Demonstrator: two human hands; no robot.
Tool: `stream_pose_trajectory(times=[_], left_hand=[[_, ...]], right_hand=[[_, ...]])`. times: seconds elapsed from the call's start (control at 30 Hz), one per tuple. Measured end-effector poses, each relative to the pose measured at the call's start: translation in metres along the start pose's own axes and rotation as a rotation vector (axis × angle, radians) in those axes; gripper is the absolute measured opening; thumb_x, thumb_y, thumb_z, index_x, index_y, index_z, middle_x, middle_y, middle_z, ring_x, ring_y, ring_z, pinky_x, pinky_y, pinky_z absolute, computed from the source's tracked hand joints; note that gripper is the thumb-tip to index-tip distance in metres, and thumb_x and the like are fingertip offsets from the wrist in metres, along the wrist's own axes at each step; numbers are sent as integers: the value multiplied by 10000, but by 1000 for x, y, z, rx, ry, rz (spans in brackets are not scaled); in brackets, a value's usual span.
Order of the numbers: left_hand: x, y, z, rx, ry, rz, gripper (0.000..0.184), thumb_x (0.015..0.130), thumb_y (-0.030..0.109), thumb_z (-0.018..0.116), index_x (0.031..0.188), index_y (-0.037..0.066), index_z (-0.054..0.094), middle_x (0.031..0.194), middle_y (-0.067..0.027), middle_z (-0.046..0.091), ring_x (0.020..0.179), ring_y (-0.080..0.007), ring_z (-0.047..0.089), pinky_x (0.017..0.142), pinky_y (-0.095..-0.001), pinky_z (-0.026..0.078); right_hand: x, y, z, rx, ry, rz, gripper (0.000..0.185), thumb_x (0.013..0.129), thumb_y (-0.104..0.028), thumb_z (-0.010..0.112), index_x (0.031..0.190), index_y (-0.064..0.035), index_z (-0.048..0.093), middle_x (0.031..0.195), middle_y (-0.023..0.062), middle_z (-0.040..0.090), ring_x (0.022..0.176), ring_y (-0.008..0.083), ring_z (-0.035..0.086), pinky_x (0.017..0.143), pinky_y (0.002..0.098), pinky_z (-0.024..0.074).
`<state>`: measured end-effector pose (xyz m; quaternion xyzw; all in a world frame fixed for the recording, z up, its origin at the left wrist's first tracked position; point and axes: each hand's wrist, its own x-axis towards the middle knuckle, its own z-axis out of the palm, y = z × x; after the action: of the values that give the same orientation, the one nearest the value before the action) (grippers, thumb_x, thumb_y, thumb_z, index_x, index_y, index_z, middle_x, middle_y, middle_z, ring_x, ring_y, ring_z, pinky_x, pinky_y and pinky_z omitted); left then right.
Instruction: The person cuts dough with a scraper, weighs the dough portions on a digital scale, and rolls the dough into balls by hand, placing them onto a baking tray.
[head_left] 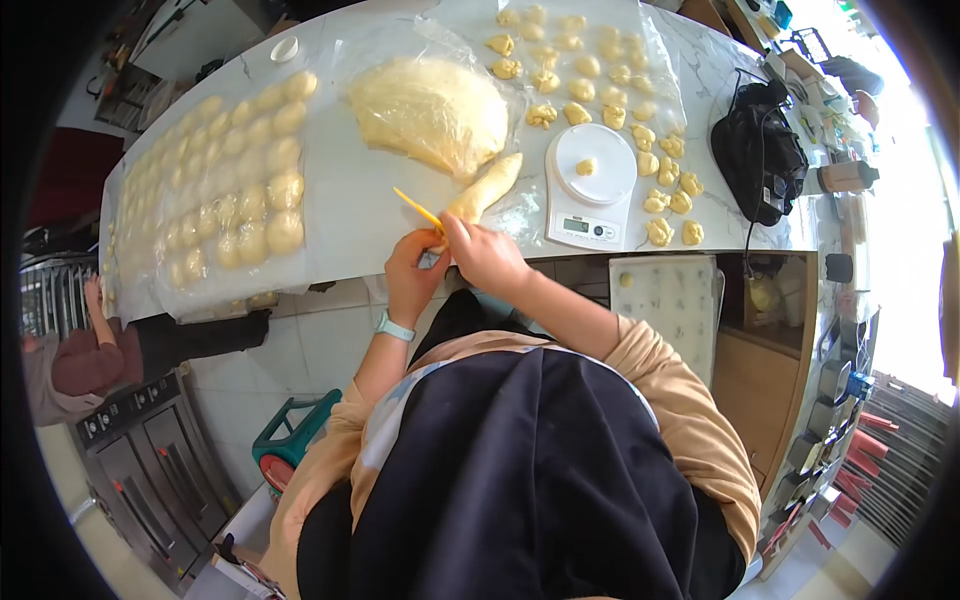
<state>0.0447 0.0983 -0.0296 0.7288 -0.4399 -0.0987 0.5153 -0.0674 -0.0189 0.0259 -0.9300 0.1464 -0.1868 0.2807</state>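
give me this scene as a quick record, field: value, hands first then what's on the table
left hand: at the near end of the dough strip, meeting the other hand
right hand: at the same end
yellow tool: at the fingers; which hand grips it is unclear
big dough: beyond the strip, partly under clear plastic
scale: right of the strip, one dough piece on it
dough balls: at left, under plastic
black bag: far right

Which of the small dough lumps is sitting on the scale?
The single lump on the round platform of the white digital scale; the neighbouring lumps all lie off the scale.
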Motion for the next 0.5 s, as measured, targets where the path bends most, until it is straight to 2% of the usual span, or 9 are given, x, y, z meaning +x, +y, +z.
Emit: stream_pose_trajectory(times=[0.03,0.13,0.2,0.23,0.27,0.33,0.4,0.5], left_hand=[[3,8,0,-131,14,-41,233,797,67,739,988,13,616,964,-93,674,874,-173,649,706,-260,532],[15,38,-4,-449,-3,-195,182,869,86,684,1006,16,586,925,-63,654,813,-109,624,654,-227,513],[30,60,-4,-563,-54,-341,153,912,97,642,1017,14,568,913,-48,636,774,-78,603,629,-213,502],[41,70,-1,-615,-124,-355,156,939,104,606,1051,-1,579,937,-60,635,720,-89,605,615,-225,507],[52,83,6,-692,-148,-376,196,948,145,598,1065,-11,581,934,-63,637,735,-93,607,636,-233,509],[75,115,30,-842,-185,-416,288,966,228,583,1094,-30,585,927,-70,641,765,-100,612,677,-249,513],[98,126,56,-983,-347,-465,492,977,357,540,1218,-71,516,1049,-128,622,955,-166,611,874,-314,499],[120,129,108,-1289,-427,-631,533,994,362,489,1274,-89,441,1210,-205,557,1140,-270,552,1035,-387,415]], right_hand=[[-8,7,5,85,64,-49,366,876,-125,594,1188,-35,425,823,197,650,699,377,656,570,465,524],[-33,16,0,215,154,249,346,898,-132,600,1184,-20,440,888,209,650,735,398,648,593,447,533],[-52,19,-25,291,339,278,341,919,-148,613,1188,-13,451,916,181,662,746,335,677,625,392,536],[-62,22,-33,331,446,300,348,920,-152,618,1191,-14,450,918,173,662,747,310,680,635,378,534],[-71,25,-42,370,556,319,355,920,-156,624,1195,-14,450,921,164,662,748,285,682,646,364,531],[-83,26,-76,217,715,428,348,931,-158,622,1188,-7,443,974,138,643,820,197,649,716,327,516],[-96,38,-98,196,893,492,336,932,-178,615,1166,-2,451,988,160,647,863,223,655,746,335,521],[-118,50,-119,210,1027,547,378,931,-213,622,1187,0,443,1060,160,610,958,232,617,817,328,495]])
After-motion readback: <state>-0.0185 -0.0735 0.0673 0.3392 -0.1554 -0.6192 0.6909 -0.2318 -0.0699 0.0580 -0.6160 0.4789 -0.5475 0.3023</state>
